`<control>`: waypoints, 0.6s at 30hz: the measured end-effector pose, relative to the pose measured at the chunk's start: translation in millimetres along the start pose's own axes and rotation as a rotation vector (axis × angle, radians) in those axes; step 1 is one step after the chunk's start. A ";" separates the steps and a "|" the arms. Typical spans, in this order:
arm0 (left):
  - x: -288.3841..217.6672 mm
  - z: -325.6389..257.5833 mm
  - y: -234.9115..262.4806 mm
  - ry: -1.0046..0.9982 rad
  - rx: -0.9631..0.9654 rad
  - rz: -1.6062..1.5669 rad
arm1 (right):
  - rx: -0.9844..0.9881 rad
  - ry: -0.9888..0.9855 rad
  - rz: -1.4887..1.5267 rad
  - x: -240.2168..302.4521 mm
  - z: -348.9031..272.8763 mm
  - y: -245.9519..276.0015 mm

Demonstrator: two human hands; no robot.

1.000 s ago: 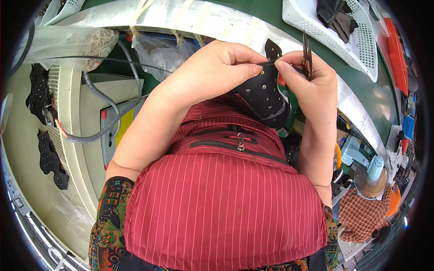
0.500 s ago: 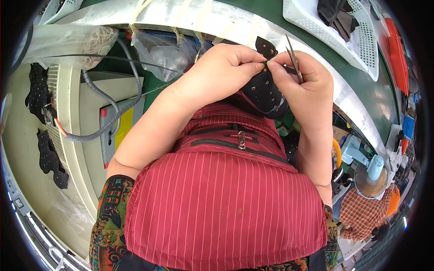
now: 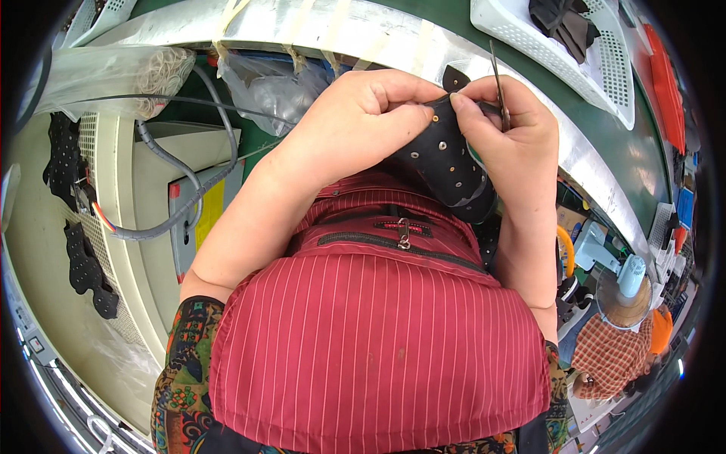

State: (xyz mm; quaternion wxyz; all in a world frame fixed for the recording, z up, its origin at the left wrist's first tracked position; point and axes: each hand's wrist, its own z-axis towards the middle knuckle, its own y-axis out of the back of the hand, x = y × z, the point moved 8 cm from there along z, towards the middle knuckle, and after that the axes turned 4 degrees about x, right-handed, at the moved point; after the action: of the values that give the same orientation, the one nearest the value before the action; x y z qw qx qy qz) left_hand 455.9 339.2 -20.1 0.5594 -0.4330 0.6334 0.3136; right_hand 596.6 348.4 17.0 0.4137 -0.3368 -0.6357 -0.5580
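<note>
A black shoe upper (image 3: 446,160) dotted with metal eyelets is stretched between both hands, above my lap. My left hand (image 3: 372,125) pinches its top edge between thumb and fingers, beside a brass-coloured eyelet. Close by, my right hand (image 3: 510,144) is closed, its thumb and forefinger gripping the same edge. Tucked in the right hand's curled fingers is a slim pointed metal tool (image 3: 498,89), pointing up; whether it is snips or tweezers I cannot tell. One black flap of the upper sticks up behind the fingertips, and its lower end hangs down toward my lap.
A curved metal table edge (image 3: 594,174) runs just beyond my hands. Behind it stands a white perforated basket (image 3: 563,57) holding dark pieces. On the left are a grey cable (image 3: 162,223), a plastic bag (image 3: 265,91) and more black uppers (image 3: 85,265). A person (image 3: 616,356) sits at right.
The upper has turned and dropped a little to the right, showing more of its eyelets. The right hand's tool now points more upright. Both hands still pinch the edge.
</note>
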 end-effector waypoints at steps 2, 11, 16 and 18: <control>2.1 -0.3 -0.8 0.007 -0.015 -0.015 | 0.002 0.021 -0.004 0.8 -0.5 -0.9; -6.3 -5.2 7.1 -0.078 -0.078 0.138 | 0.082 0.015 0.037 3.6 -4.8 4.7; -1.7 -3.2 3.1 -0.075 0.013 0.201 | 0.100 0.061 -0.034 16.6 -4.9 9.3; -2.0 -4.8 1.2 -0.082 0.004 0.165 | 0.091 0.030 -0.052 16.2 -2.9 11.2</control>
State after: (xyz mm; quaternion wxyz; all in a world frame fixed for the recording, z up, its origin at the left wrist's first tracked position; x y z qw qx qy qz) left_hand 452.8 336.0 -17.3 0.5580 -0.3651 0.6441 0.3749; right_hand 600.0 346.7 36.6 0.4233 -0.2924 -0.6627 -0.5442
